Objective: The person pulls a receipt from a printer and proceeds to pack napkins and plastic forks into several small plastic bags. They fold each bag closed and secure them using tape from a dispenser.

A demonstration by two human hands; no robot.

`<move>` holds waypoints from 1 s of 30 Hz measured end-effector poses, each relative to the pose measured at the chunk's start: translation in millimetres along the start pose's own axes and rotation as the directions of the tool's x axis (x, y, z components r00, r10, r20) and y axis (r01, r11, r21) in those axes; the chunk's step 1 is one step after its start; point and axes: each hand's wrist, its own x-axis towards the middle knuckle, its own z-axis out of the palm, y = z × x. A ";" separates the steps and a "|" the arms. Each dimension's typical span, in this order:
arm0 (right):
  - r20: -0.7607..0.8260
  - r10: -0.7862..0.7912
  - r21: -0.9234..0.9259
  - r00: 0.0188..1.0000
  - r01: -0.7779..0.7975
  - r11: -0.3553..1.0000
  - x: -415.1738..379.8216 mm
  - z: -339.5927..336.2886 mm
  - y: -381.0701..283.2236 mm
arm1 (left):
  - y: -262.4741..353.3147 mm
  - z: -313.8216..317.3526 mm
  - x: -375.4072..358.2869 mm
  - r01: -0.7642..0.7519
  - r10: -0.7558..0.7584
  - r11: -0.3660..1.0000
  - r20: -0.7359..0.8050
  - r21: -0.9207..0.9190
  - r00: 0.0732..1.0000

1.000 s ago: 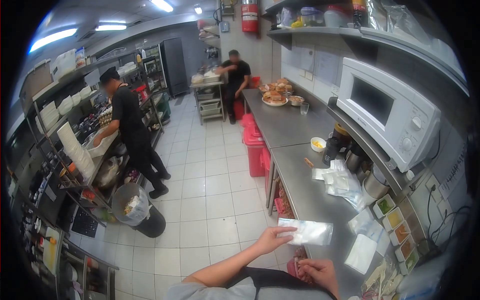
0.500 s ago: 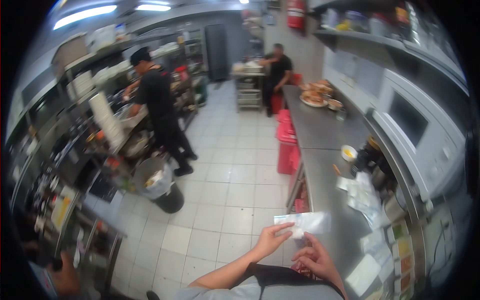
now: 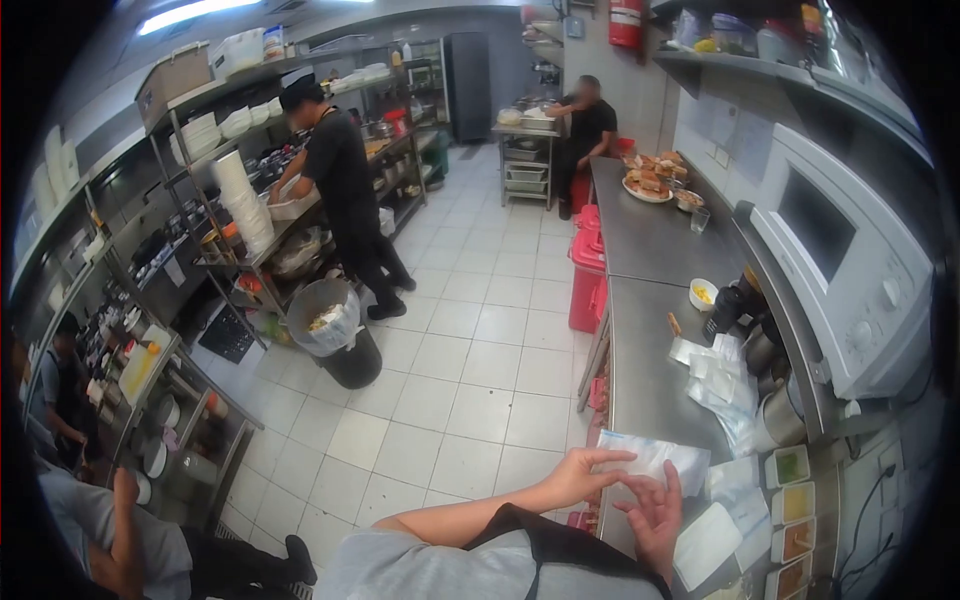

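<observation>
A thin whitish plastic bag is held out over the edge of the steel counter. My left hand grips its near left edge, fingers pressed together. Just below the bag, my right hand has its fingers raised and apart, with the fingertips overlapping the lower edge of the bag. To the right, more white bags lie in a loose pile on the counter. A flat white packet rests beside my right hand.
Tubs of sauces line the counter's right side, under a white microwave. Plated food stands at the far end. A lined bin is on the floor at left, near a co-worker. Another person is at lower left.
My hands and the bag have shifted right, closer over the counter. My right hand's fingers have lifted and spread. The view has swung, bringing the person at lower left further into sight.
</observation>
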 end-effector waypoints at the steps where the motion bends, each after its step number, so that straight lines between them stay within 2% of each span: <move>1: -0.043 -0.008 0.001 0.999 0.008 1.000 -2.3 -2.8 -4.4 | 2.8 4.4 1.8 -0.016 0.016 1.000 -0.007 0.023 1.000; 3: -0.134 -0.028 -0.057 0.991 0.021 0.998 -4.1 -5.5 -6.1 | 12.9 3.1 0.8 -0.021 0.021 0.999 -0.004 0.047 1.000; 5: -0.148 -0.054 -0.025 0.988 0.050 0.998 -2.3 -3.0 -7.4 | 22.2 0.6 3.2 -0.308 0.314 0.946 -0.055 0.100 0.948; 7: -0.118 -0.132 0.008 0.984 0.133 0.991 -0.5 0.6 -15.1 | 31.3 -8.6 4.7 -0.232 0.236 0.971 -0.064 0.063 0.970; 8: -0.174 -0.140 -0.008 0.975 0.141 0.990 -0.5 2.5 -19.4 | 35.4 -12.4 6.1 -0.251 0.254 0.967 -0.081 0.046 0.964; 10: -0.017 -0.120 -0.079 0.993 0.118 0.990 0.9 7.8 -25.7 | 44.7 -20.4 9.6 -0.310 0.315 0.949 -0.136 0.057 0.939; 11: -0.067 -0.118 -0.088 0.991 0.112 0.990 3.7 10.4 -29.4 | 49.4 -22.6 11.3 -0.346 0.355 0.935 -0.168 0.080 0.920; 13: 0.019 -0.156 -0.274 0.988 0.155 0.949 9.6 13.7 -37.6 | 63.0 -25.0 12.3 -0.385 0.412 0.909 -0.204 0.157 0.888; 15: -0.062 -0.182 -0.293 0.981 0.156 0.943 17.0 23.2 -52.6 | 80.6 -19.5 11.3 -0.482 0.512 0.858 -0.229 0.176 0.828; 16: -0.078 -0.196 -0.315 0.978 0.162 0.935 20.5 23.9 -55.9 | 84.8 -17.2 10.7 -0.477 0.501 0.865 -0.205 0.157 0.841; 19: -0.114 -0.241 -0.334 0.964 0.191 0.923 32.4 28.9 -60.9 | 91.1 -14.7 14.5 -0.571 0.622 0.780 -0.223 0.257 0.750; 22: -0.120 -0.287 -0.446 0.951 0.207 0.871 44.5 29.6 -58.9 | 88.1 -13.0 20.1 -0.594 0.655 0.751 -0.214 0.289 0.725; 30: -0.193 -0.351 -0.493 0.916 0.219 0.842 69.4 28.3 -46.7 | 90.5 -9.5 14.7 -0.577 0.666 0.734 -0.214 0.357 0.715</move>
